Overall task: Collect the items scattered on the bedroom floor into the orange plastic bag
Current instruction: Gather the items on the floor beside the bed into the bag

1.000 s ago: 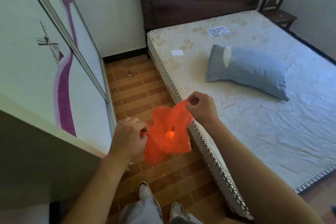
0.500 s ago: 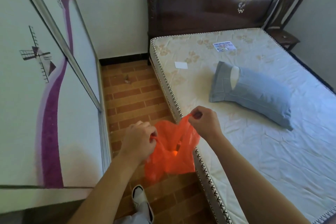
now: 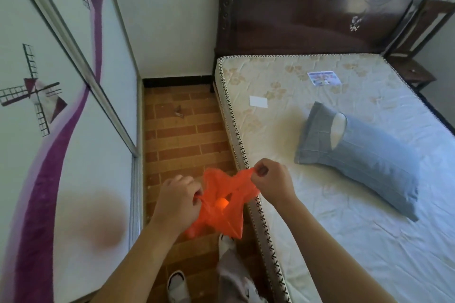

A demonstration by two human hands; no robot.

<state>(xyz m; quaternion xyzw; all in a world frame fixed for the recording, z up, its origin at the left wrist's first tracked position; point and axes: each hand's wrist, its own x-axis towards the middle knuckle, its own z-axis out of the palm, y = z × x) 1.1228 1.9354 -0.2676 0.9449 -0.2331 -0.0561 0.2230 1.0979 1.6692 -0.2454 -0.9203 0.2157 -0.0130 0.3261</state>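
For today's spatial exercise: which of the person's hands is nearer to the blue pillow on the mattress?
Right. The right hand pinches the orange plastic bag over the mattress edge, just left of the blue pillow; the left hand is farther left, over the floor.

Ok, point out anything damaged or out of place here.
The pillow on the mattress has a gap in its blue cover showing white inside. A small dark scrap lies on the floor between wardrobe and bed.

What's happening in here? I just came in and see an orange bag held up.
A person stands between wardrobe and bed, holding the orange plastic bag open, left hand and right hand each pinching its rim. A small scrap lies on the brick floor ahead, not yet collected.
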